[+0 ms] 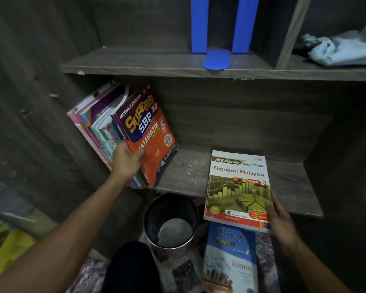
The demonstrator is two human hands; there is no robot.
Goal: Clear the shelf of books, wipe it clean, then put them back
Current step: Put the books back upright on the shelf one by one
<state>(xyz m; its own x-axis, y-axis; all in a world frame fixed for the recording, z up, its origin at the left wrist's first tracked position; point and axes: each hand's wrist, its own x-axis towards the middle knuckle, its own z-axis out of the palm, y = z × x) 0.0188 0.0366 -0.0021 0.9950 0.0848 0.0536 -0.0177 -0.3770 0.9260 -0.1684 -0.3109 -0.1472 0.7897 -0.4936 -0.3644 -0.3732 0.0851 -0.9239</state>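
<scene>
On the lower wooden shelf [188,174] a row of books leans against the left wall, fronted by an orange and purple maths book [150,132]. My left hand [126,159] grips the lower edge of that leaning row. My right hand [281,220] pinches the bottom right corner of a white economics book [239,187], which lies flat over the shelf's front edge. A blue chemistry book [230,256] lies on the floor below it.
A dark metal bin [171,220] stands on the floor under the shelf. On the upper shelf [135,64] stands a blue bookend [217,58], and a crumpled light blue cloth [342,49] lies in the right compartment. Yellow items [9,250] sit at lower left.
</scene>
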